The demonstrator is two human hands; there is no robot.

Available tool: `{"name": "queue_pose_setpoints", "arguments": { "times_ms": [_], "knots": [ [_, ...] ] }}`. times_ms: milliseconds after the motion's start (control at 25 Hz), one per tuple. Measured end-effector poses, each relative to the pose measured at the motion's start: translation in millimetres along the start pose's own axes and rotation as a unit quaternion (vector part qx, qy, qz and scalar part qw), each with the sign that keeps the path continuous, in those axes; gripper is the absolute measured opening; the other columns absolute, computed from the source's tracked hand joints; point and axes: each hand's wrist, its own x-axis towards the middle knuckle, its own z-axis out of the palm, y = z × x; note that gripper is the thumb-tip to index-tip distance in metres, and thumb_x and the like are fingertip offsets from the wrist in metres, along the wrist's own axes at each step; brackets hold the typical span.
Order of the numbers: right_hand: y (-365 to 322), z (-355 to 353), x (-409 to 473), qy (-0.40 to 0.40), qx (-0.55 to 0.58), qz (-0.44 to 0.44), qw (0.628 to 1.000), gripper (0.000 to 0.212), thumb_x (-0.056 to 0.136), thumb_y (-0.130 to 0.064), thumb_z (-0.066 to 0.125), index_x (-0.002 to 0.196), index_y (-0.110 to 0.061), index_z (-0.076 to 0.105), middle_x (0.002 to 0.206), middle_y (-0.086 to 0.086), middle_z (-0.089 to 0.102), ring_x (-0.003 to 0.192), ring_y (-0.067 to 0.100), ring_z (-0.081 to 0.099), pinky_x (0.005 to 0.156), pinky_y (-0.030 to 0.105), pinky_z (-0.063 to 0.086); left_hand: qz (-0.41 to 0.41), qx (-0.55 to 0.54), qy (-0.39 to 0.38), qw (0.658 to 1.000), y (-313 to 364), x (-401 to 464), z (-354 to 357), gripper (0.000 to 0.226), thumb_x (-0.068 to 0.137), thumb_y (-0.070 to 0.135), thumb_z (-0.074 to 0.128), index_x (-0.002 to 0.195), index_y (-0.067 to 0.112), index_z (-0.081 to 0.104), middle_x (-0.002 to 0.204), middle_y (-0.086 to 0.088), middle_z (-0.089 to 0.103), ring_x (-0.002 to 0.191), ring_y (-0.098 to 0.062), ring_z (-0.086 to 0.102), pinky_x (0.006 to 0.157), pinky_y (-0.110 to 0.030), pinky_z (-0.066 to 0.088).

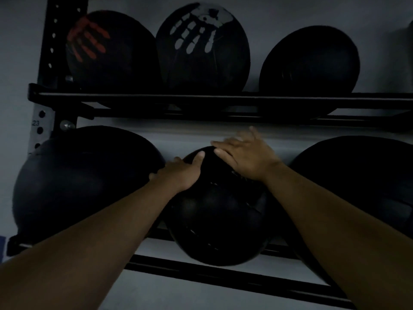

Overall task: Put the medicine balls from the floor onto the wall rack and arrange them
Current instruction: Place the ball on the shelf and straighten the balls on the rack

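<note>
A black medicine ball sits in the middle of the lower shelf of the black wall rack. My left hand presses on its upper left side with the thumb up. My right hand lies flat across its top, fingers spread and pointing left. A larger black ball rests to its left and another black ball to its right. On the upper shelf stand a ball with a red hand print, a ball with a white hand print and a plain black ball.
The rack's perforated upright runs along the left, with bolts at the shelf brackets. A pale wall lies behind the shelves. The scene is dim. The lower shelf's front rail crosses below the middle ball.
</note>
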Motion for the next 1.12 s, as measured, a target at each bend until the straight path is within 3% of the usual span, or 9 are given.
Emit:
{"name": "queue_pose_setpoints", "arguments": {
  "times_ms": [80, 160, 240, 320, 480, 600, 760, 960, 1120],
  "knots": [
    [-5.2, 0.8, -0.2, 0.058, -0.023, 0.098, 0.993, 0.076, 0.096, -0.068, 0.01, 0.153, -0.03, 0.043, 0.163, 0.01, 0.038, 0.143, 0.04, 0.037, 0.119, 0.063, 0.022, 0.136, -0.055, 0.002, 0.989, -12.0, -14.8, 11.4, 0.096, 0.08, 0.093, 0.033, 0.162, 0.047, 0.015, 0.175, 0.005, 0.011, 0.16, -0.026, 0.013, 0.127, -0.056, 0.018],
    [-16.4, 11.5, -19.0, 0.126, 0.107, 0.196, 0.967, 0.064, 0.101, -0.063, 0.029, 0.145, -0.021, 0.047, 0.155, 0.016, 0.041, 0.134, 0.043, 0.044, 0.11, 0.06, 0.036, 0.222, -0.094, 0.007, 0.97, -28.1, -30.2, 23.5, 0.096, 0.07, 0.094, 0.05, 0.155, 0.061, 0.02, 0.174, 0.015, 0.004, 0.161, -0.016, 0.004, 0.129, -0.055, 0.014],
    [-31.4, 25.6, -53.6, 0.191, 0.315, 0.232, 0.901, 0.049, 0.104, -0.049, 0.04, 0.144, -0.022, 0.045, 0.149, 0.016, 0.042, 0.133, 0.04, 0.046, 0.109, 0.056, 0.041, 0.232, -0.116, 0.044, 0.965, -35.1, -30.6, 31.2, 0.1, 0.061, 0.099, 0.051, 0.151, 0.063, 0.027, 0.173, 0.015, 0.012, 0.16, -0.016, 0.011, 0.129, -0.055, 0.018],
    [-55.5, 37.4, -95.1, 0.212, 0.383, 0.225, 0.871, 0.054, 0.103, -0.049, 0.035, 0.153, -0.029, 0.036, 0.162, 0.016, 0.03, 0.147, 0.037, 0.032, 0.121, 0.054, 0.03, 0.229, -0.123, 0.072, 0.963, -35.2, -26.0, 32.6, 0.096, 0.063, 0.098, 0.05, 0.15, 0.061, 0.032, 0.169, 0.013, 0.023, 0.158, -0.018, 0.02, 0.127, -0.053, 0.024],
    [-83.3, 49.9, -127.2, 0.155, 0.366, 0.227, 0.889, 0.068, 0.097, -0.066, 0.012, 0.162, -0.043, 0.015, 0.174, 0.003, 0.002, 0.16, 0.022, -0.006, 0.129, 0.049, -0.001, 0.23, -0.11, 0.112, 0.96, -29.9, -21.7, 34.7, 0.08, 0.074, 0.086, 0.053, 0.147, 0.058, 0.038, 0.157, 0.013, 0.039, 0.148, -0.021, 0.036, 0.122, -0.051, 0.035],
    [-48.2, 40.3, -87.2, 0.145, 0.328, 0.21, 0.909, 0.066, 0.099, -0.063, 0.015, 0.159, -0.04, 0.029, 0.17, 0.011, 0.024, 0.157, 0.03, 0.017, 0.127, 0.05, 0.014, 0.143, -0.127, 0.104, 0.976, -14.3, -13.6, 30.7, 0.076, 0.071, 0.093, 0.05, 0.139, 0.058, 0.044, 0.151, 0.004, 0.046, 0.141, -0.028, 0.046, 0.116, -0.053, 0.041],
    [-6.1, 24.5, -37.8, 0.01, 0.353, 0.138, 0.925, 0.051, 0.107, -0.053, 0.025, 0.155, -0.04, 0.039, 0.157, 0.007, 0.042, 0.147, 0.029, 0.036, 0.118, 0.045, 0.03, -0.005, -0.107, 0.047, 0.993, 7.7, -4.9, 17.4, 0.103, 0.064, 0.102, 0.033, 0.147, 0.041, 0.042, 0.152, -0.009, 0.05, 0.137, -0.039, 0.05, 0.113, -0.055, 0.043],
    [-25.9, 33.5, -58.8, 0.14, 0.402, 0.191, 0.885, 0.05, 0.106, -0.051, 0.029, 0.147, -0.031, 0.049, 0.147, 0.007, 0.053, 0.137, 0.031, 0.046, 0.115, 0.05, 0.037, 0.177, -0.067, 0.109, 0.976, 3.6, -39.3, 34.2, 0.076, 0.084, 0.084, 0.043, 0.151, 0.05, 0.036, 0.165, 0.008, 0.033, 0.154, -0.024, 0.025, 0.123, -0.06, 0.025],
    [-70.1, 43.3, -115.6, 0.178, 0.384, 0.229, 0.877, 0.063, 0.099, -0.063, 0.02, 0.158, -0.041, 0.026, 0.17, -0.002, 0.022, 0.158, 0.022, 0.012, 0.127, 0.052, 0.012, 0.178, -0.065, 0.12, 0.975, -0.3, -34.1, 33.4, 0.065, 0.088, 0.078, 0.05, 0.147, 0.054, 0.04, 0.157, 0.015, 0.039, 0.148, -0.021, 0.033, 0.119, -0.059, 0.032]
  ]
}}
